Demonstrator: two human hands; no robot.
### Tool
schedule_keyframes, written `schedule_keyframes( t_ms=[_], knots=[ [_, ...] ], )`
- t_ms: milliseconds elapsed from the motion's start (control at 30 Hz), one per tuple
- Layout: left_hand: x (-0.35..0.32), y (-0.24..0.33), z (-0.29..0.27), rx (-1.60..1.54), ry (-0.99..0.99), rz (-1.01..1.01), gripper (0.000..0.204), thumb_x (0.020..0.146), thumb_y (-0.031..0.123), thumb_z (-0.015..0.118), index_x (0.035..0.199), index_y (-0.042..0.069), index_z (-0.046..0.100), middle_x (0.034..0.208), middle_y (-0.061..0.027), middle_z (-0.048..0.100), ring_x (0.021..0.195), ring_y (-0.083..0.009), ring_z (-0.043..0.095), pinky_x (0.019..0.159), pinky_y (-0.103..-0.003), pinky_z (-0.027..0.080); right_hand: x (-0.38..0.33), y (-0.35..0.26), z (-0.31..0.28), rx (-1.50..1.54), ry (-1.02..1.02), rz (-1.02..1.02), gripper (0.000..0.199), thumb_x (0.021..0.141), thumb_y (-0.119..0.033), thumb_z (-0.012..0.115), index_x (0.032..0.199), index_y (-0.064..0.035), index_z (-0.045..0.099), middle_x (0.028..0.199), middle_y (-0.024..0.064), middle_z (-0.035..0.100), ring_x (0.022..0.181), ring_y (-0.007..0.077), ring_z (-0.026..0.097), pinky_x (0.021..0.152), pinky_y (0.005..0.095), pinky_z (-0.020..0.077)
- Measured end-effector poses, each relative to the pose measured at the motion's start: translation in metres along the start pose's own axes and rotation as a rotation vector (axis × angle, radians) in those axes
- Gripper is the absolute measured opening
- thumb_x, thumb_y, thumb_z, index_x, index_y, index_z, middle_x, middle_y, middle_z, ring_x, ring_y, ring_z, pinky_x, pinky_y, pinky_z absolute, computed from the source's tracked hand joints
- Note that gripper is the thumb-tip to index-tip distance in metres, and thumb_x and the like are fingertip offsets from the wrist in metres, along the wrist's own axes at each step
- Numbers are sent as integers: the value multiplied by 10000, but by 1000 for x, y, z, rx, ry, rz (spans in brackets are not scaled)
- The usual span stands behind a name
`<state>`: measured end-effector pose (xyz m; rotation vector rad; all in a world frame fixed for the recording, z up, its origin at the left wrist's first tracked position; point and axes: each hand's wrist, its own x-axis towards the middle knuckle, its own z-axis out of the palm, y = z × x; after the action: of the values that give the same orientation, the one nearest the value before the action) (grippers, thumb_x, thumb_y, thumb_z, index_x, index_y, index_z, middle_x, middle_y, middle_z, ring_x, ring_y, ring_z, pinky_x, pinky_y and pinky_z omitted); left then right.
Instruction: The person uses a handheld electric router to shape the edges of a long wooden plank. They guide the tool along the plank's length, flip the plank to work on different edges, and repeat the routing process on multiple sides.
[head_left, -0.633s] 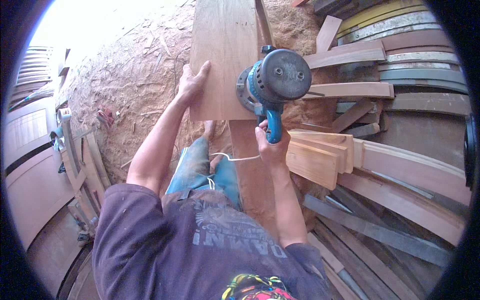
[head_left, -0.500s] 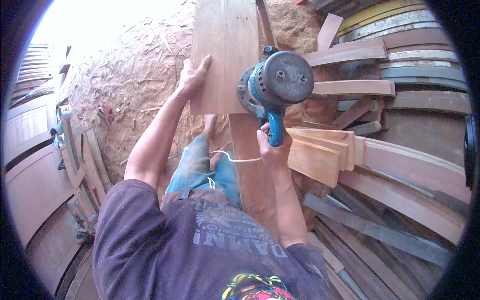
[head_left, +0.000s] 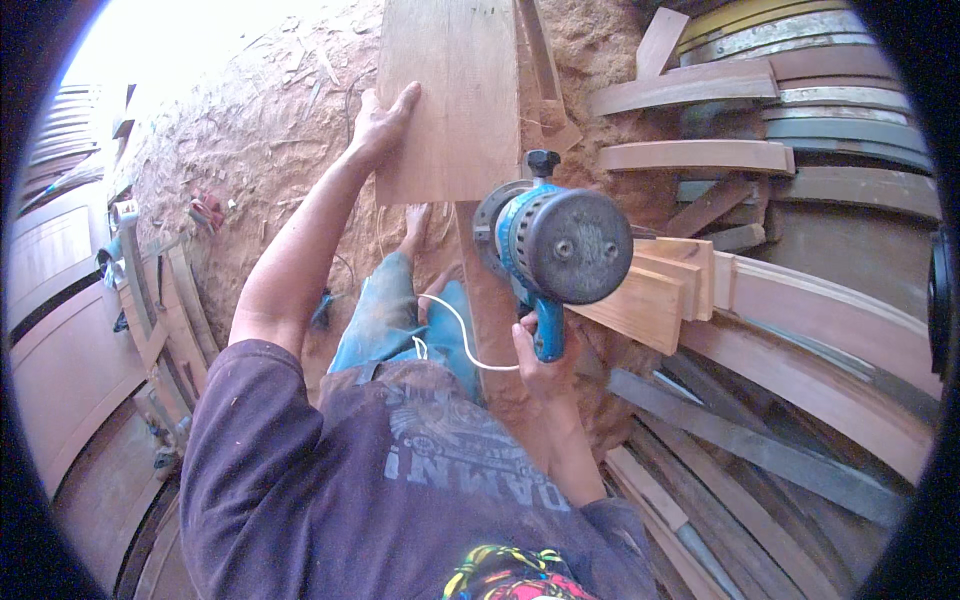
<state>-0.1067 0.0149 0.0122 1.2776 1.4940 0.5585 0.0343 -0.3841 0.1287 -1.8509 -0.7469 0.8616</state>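
My right hand (head_left: 540,370) is wrapped round the handle of a blue router (head_left: 515,225) with a round dark motor cap, tilted on its side. The router is at the near right corner of a wide wooden board (head_left: 450,110), mostly past its near end. Its white cord (head_left: 467,335) loops back from the handle toward my waist. My left hand (head_left: 382,125) grips the board's left edge, the thumb on top and part of the fingers hidden. Beneath the near end of the board runs a long brown plank (head_left: 490,260).
Cut boards (head_left: 650,295) and long planks (head_left: 800,365) are stacked close on the right. Shavings cover the dirt floor (head_left: 240,150). Wooden panels (head_left: 75,360) and upright strips (head_left: 165,310) stand at the left. My bare foot (head_left: 415,225) is below the board.
The router has come nearer to me, moving from the board's right edge past its near corner. My right hand came back with it. My left hand and the board have shifted slightly away.
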Motion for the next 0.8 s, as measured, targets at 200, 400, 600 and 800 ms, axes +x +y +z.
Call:
schedule_keyframes(
  t_ms=[200,400,600,800],
  knots=[
    [-12,7,3,21,-4,-36,846,980,545,768,1440,-84,440,1280,-282,697,1095,-334,748,939,-441,609,-20,17,1,-26,71,37,105,932,-1,780,987,-31,696,882,17,689,795,111,641,731,298,511],
    [-12,10,-1,14,7,-53,818,981,518,794,1430,-68,442,1229,-231,710,1054,-283,738,899,-422,617,12,3,4,-60,18,4,101,936,-2,774,987,-34,692,877,13,687,784,108,637,727,296,506],
    [-4,11,2,42,-12,-36,874,981,613,732,1432,-68,424,1240,-306,706,1060,-357,769,935,-453,616,23,8,5,-158,5,-61,112,929,-32,791,980,-52,694,894,21,708,805,129,668,729,306,524],
    [2,11,4,11,7,16,859,980,617,730,1412,-65,435,1227,-312,709,1053,-355,772,937,-457,611,49,-20,11,16,5,36,94,919,-3,782,942,-39,697,839,2,695,755,87,640,683,281,498]
  ],
)
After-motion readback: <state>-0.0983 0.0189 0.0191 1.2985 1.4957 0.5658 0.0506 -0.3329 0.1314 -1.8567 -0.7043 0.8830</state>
